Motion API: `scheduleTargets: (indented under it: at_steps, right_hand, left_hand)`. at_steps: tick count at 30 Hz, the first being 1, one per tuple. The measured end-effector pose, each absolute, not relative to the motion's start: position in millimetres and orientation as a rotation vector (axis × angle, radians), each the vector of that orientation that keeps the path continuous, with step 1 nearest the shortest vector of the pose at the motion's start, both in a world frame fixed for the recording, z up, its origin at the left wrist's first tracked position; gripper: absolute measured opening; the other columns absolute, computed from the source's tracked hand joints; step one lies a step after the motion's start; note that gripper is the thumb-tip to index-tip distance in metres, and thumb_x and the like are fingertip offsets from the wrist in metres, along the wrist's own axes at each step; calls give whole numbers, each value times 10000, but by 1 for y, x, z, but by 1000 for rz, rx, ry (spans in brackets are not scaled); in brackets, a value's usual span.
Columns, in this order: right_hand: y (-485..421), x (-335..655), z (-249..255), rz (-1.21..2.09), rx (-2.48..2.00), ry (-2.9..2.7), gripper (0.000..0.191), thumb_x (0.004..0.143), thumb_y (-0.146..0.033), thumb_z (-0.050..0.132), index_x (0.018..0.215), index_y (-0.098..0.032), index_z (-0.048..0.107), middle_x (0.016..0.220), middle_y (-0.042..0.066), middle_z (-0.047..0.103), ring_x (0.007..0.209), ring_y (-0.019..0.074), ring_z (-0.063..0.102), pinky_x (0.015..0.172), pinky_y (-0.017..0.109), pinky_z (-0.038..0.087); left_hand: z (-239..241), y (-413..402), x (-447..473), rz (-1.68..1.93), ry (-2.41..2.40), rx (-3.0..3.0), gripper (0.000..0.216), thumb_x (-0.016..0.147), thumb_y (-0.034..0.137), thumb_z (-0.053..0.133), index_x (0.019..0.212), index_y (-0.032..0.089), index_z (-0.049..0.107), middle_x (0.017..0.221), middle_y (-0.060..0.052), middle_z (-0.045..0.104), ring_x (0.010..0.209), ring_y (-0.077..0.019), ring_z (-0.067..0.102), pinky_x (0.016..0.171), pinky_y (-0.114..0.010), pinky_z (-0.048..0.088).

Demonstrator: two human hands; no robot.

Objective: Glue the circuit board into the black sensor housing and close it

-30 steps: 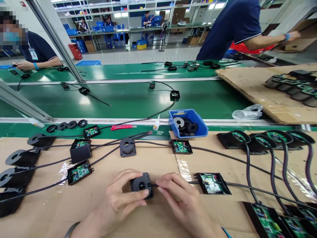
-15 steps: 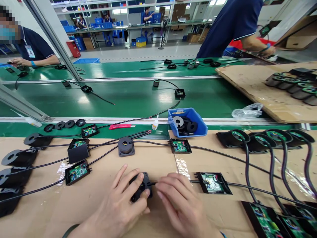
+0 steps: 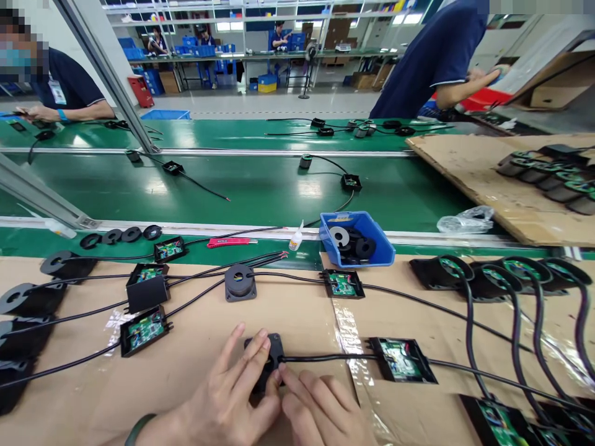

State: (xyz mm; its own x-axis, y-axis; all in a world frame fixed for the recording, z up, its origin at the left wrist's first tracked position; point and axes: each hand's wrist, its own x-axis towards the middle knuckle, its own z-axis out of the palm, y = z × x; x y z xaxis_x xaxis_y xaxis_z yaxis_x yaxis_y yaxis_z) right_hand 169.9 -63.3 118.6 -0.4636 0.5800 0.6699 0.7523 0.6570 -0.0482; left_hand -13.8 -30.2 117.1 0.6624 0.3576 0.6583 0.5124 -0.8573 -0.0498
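Observation:
A black square-flanged housing [image 3: 275, 347] lies on the cardboard in front of me. My left hand [image 3: 227, 387] grips it, fingers across its top and thumb at the near side. The fingers of my right hand [image 3: 320, 406] are curled together, the tips pressed against the housing's lower right edge; my hands hide part of it. From the housing's right side a black cable [image 3: 325, 357] runs to an open black box with a circuit board [image 3: 403, 359]. Another round black housing [image 3: 240, 282] with coloured wires stands farther back.
Several cabled housings [image 3: 35, 297] and open circuit boxes [image 3: 144, 328] lie left; more cabled housings [image 3: 441, 272] stand right. A blue bin [image 3: 381, 254] of black rings, a small bottle [image 3: 296, 236] and a red cutter [image 3: 230, 242] are behind. Two people work beyond the green belt [image 3: 223, 179].
My right hand has left the cable beside the housing and moved down and left to the housing's edge, uncovering the cable. My left hand stays on the housing.

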Motion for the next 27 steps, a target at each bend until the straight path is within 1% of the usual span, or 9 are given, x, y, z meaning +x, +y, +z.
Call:
scheduleTargets:
  at_steps: [4, 7, 10, 12, 15, 18, 22, 25, 27]
  right_hand:
    - [-61, 174, 126, -328, -977, -2293, 333, 974, -20, 352, 889, -147, 648, 896, 70, 777, 728, 153, 664, 614, 292, 455]
    - [-68, 183, 126, 118, -1084, -2207, 190, 921, -57, 438, 927, -187, 577, 898, 64, 741, 781, 162, 677, 692, 265, 530]
    - [-81, 191, 114, 597, -1346, -1960, 124, 923, -160, 544, 1035, -214, 552, 850, 31, 683, 746, 149, 679, 662, 221, 569]
    - [-87, 192, 105, 850, -1447, -1841, 302, 967, -277, 545, 1260, -205, 539, 978, 61, 713, 809, 156, 712, 706, 229, 600]
    - [-87, 184, 97, 1156, -1469, -1598, 539, 1011, -438, 470, 1494, -206, 413, 1377, 131, 609, 1227, 216, 627, 1007, 348, 549]
    - [-80, 172, 100, 1376, -1363, -1373, 591, 1000, -560, 439, 1499, -244, 435, 1532, 93, 455, 1426, 231, 422, 1172, 424, 376]
    - [-71, 165, 108, 1404, -1222, -1213, 585, 956, -587, 524, 1441, -261, 522, 1489, 97, 511, 1409, 247, 449, 1178, 458, 357]
    - [-66, 167, 111, 1369, -1161, -1199, 534, 927, -576, 579, 1362, -267, 610, 1415, 102, 586, 1390, 259, 471, 1177, 486, 347]
    - [-63, 170, 111, 1392, -1146, -1199, 506, 914, -582, 595, 1309, -270, 656, 1354, 100, 635, 1386, 263, 476, 1185, 505, 322]
  left_hand:
    - [114, -29, -18, -1018, -736, -2672, 170, 904, 49, 557, 794, 132, 656, 1006, -173, 730, 1145, -284, 680, 1108, -527, 456]
    - [107, -27, -22, -1146, -860, -2789, 158, 926, 90, 544, 917, 167, 681, 1024, -131, 698, 1166, -275, 663, 1128, -612, 396]
    - [104, -23, -23, -1299, -968, -2968, 151, 962, 179, 541, 1058, 171, 658, 999, -122, 638, 1099, -241, 682, 971, -426, 591]
    - [104, -21, -21, -1358, -1012, -3055, 167, 972, 223, 555, 1111, 154, 616, 976, -118, 623, 1032, -212, 695, 839, -281, 633]
    - [109, -21, -16, -1440, -964, -3039, 233, 973, 228, 586, 1188, 145, 551, 972, -109, 634, 1027, -204, 687, 876, -272, 616]
    - [117, -25, -12, -1529, -880, -2993, 332, 977, 253, 604, 1275, 143, 509, 1024, -115, 632, 1076, -202, 663, 943, -296, 591]
    - [128, -27, -7, -1392, -1398, -3175, 698, 919, 580, 608, 1444, 157, 426, 1344, -191, 543, 1280, -294, 555, 1015, -420, 560]
    - [130, -25, -1, -1310, -1778, -3284, 501, 1041, 479, 400, 1469, 219, 430, 1459, -142, 503, 1372, -268, 484, 1098, -451, 491]
    - [128, -22, 5, -1335, -1925, -3290, 437, 1054, 423, 385, 1436, 234, 478, 1425, -111, 549, 1330, -241, 526, 1111, -436, 475]
